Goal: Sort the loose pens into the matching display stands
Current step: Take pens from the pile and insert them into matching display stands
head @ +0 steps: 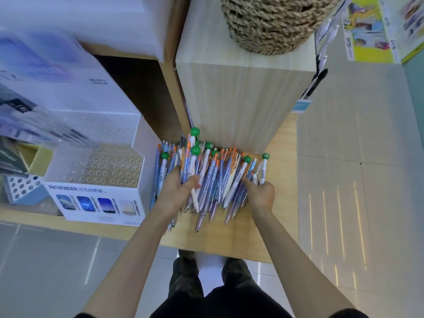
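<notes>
A big pile of loose pens [215, 180] lies on the wooden shelf [229, 235], against a pale wooden block. The pens are blue, purple and white; some have orange clips, several carry green ball tops. My left hand [177, 191] grips a bunch of pens at the pile's left side, thumb over them. My right hand [260, 193] presses into the right side of the pile, fingers curled around several pens. A white PATHFINDER display stand [96, 198] with a clear top plate of round holes stands to the left, its holes unfilled.
A pale wooden block [241, 99] rises behind the pile, with a woven basket [275, 24] on top. A smaller blue holed stand [20, 187] sits at the far left. White boxes stand behind the stand. Tiled floor lies to the right.
</notes>
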Demonstrator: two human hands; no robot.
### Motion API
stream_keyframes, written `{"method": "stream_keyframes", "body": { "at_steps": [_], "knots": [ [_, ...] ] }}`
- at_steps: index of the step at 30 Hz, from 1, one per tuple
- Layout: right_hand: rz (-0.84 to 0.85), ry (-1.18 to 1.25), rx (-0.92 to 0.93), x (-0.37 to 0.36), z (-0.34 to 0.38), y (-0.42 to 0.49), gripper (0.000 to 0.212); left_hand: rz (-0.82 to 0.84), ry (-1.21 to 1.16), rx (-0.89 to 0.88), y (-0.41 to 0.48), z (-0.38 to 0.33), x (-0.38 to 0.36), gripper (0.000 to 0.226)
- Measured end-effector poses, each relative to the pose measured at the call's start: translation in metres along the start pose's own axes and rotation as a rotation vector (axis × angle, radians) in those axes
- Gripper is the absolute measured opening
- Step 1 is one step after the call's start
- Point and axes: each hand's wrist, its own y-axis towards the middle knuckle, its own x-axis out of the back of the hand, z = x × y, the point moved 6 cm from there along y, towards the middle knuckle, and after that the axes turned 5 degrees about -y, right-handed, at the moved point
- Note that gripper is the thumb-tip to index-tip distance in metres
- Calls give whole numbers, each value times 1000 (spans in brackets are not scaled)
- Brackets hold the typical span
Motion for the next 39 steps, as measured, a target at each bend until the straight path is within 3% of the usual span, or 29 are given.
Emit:
{"method": "stream_keyframes", "body": {
  "at_steps": [4, 11, 14, 16, 19, 24, 29, 39],
  "knots": [
    [94, 215, -74, 5, -1, -3, 29, -22, -28, 35, 6, 0, 0, 21],
    [133, 244, -3, 23, 0, -14, 22, -76, -55, 52, 7, 6, 1, 18],
    [151, 240, 29, 27, -2, -14, 15, -99, 53, 17, 9, 6, 2, 19],
    [127, 236, 59, 27, -4, -16, 16, -129, 173, -3, 12, 9, 2, 8],
    [73, 175, 137, 28, -4, -19, 23, -164, 331, -5, 16, 17, -3, 39],
    [119, 219, 307, 29, 5, -29, 18, -240, 534, -17, 15, 16, -13, 54],
    [142, 311, 293, 28, 0, -31, 11, -244, 762, -22, 16, 8, -27, 40],
    [232, 251, 317, 14, 0, -37, 12, -238, 897, -33, 18, 13, -43, 42]
  ]
}}
